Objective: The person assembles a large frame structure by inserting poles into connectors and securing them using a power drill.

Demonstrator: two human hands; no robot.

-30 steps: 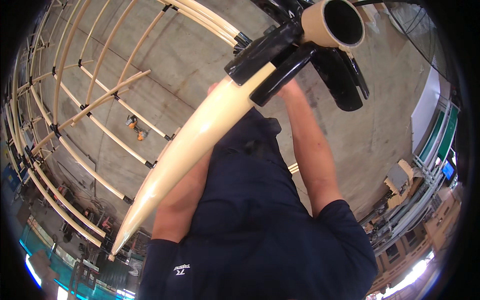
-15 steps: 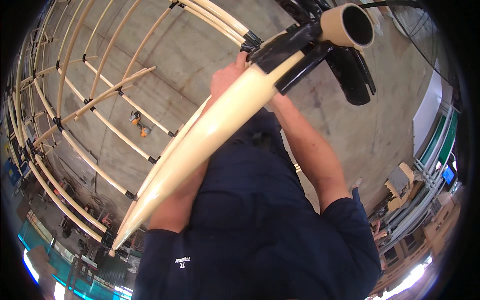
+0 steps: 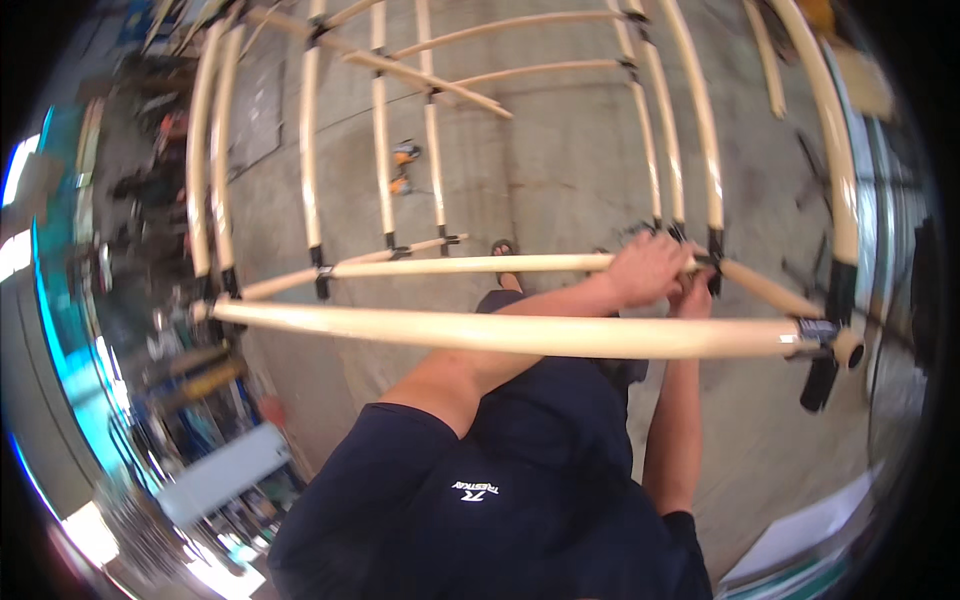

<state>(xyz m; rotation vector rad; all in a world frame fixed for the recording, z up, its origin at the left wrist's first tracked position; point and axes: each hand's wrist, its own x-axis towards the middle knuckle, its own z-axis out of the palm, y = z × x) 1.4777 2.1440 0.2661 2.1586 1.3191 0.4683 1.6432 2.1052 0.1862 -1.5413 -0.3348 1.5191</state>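
Beyond a thick cream tube [image 3: 540, 333] that crosses in front of me, both my hands meet at the right end of a lower cream tube [image 3: 470, 265]. My left hand [image 3: 648, 268] is closed over that lower tube, palm down, beside a black pipe joint [image 3: 714, 262]. Just right of it and nearer me, my right hand [image 3: 690, 298] has its fingers bent together against the joint; what they pinch is hidden. The thick tube passes over my right forearm and ends at a black joint [image 3: 818, 330] on the right.
Cream uprights [image 3: 310, 150] and crossbars form a rack ahead. An orange-and-black power tool [image 3: 402, 168] lies on the concrete floor inside it. A loose-ended tube [image 3: 450, 85] juts across the frame. Cluttered shelving and a grey panel [image 3: 225, 470] stand left.
My view has swung round and drawn back, so the thick tube now lies level instead of slanting close up. My hands, partly hidden before, now show together at the lower tube's end.
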